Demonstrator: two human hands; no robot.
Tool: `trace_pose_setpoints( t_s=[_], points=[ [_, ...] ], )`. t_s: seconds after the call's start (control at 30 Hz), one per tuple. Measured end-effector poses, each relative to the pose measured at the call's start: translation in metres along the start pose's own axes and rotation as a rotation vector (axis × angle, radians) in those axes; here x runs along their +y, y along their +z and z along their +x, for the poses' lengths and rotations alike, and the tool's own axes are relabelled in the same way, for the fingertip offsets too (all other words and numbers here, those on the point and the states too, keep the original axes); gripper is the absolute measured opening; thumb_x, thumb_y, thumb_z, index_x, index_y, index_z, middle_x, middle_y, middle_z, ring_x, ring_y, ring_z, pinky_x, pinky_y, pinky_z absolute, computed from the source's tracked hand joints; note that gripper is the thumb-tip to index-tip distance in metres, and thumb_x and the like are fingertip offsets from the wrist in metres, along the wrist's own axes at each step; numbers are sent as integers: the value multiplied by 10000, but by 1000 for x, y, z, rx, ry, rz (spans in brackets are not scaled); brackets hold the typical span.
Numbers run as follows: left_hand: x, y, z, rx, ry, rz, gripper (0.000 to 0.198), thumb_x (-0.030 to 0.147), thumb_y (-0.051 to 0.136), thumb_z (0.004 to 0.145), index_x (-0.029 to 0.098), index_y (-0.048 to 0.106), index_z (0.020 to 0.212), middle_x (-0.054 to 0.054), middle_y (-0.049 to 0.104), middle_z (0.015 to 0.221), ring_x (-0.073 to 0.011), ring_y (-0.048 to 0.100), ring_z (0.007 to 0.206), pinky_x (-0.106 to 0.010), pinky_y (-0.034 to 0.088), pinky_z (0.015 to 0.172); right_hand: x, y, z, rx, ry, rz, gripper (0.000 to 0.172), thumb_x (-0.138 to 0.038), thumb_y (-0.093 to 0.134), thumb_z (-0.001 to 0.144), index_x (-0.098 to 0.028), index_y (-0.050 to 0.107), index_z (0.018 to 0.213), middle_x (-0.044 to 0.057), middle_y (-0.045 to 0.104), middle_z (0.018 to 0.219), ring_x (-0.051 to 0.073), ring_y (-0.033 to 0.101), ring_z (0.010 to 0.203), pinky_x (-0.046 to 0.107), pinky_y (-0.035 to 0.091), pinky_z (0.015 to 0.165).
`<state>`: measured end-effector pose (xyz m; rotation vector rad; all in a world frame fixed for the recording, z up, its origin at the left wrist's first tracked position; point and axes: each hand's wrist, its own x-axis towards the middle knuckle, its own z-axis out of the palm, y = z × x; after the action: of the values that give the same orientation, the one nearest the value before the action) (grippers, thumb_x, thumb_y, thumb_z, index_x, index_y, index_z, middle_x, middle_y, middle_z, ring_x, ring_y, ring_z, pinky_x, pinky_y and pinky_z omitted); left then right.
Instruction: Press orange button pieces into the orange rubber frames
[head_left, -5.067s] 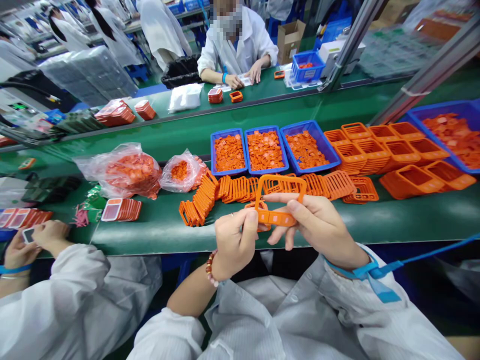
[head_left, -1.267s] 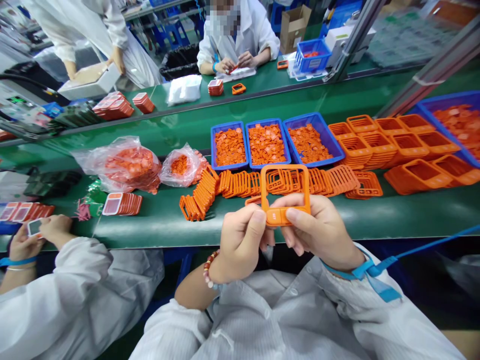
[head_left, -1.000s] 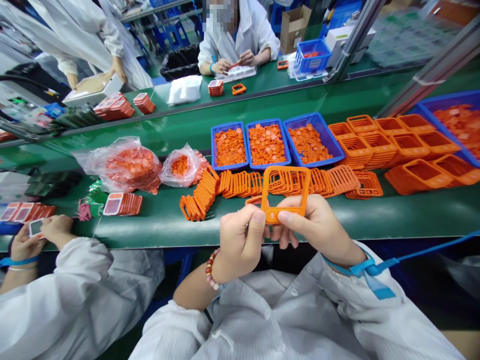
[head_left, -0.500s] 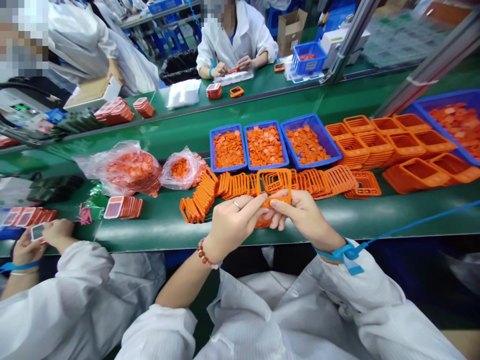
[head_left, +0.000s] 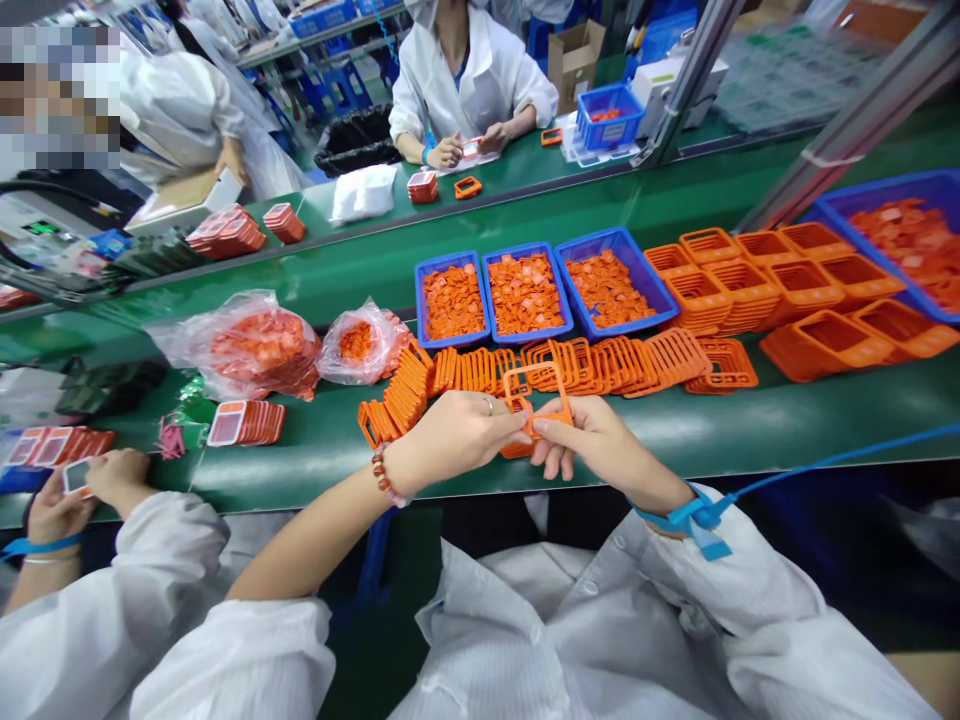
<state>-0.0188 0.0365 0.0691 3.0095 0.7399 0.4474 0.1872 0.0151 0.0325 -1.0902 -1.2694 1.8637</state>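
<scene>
Item: one orange rectangular frame, being held just above the green counter, its long axis standing roughly upright and pointing away from the wearer. Its lower end is being pinched between the hands, which are being kept close together, their fingertips almost meeting. The left hand, fitted with a bead bracelet, is being pressed against the frame's lower left side; the right hand, fitted with a blue wrist strap, is being clamped on its lower edge. Directly behind, stacked frames are being kept in a row, with blue trays of orange pieces beyond. At lower left, a small card is being held by a co-worker's hands.
</scene>
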Motion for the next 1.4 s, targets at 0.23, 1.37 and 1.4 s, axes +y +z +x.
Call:
trace_pose_setpoints(
  t_s=[0.23,1.37,1.4],
  points=[
    [16,5,10,85,140,460,218,100,435,988,42,644,1011,-38,632,658,-155,621,575,-266,459,520,-4,0,-2,92,10,96,441,-571,722,744,-138,640,751,60,707,589,149,650,429,192,456,350],
    [50,-35,130,-54,85,684,262,135,326,1006,57,552,1113,-97,637,704,-227,634,587,-309,343,493,-61,-32,-42,747,-334,214,304,-481,755,737,-197,658,686,31,673,586,198,626,472,320,540,414],
    [51,-39,135,-71,85,708,264,108,317,996,59,552,1106,-97,637,699,-228,635,579,-308,340,489,-64,-36,-43,717,-328,233,320,-485,768,723,-198,640,662,26,662,567,191,614,451,309,523,396]
  ],
)
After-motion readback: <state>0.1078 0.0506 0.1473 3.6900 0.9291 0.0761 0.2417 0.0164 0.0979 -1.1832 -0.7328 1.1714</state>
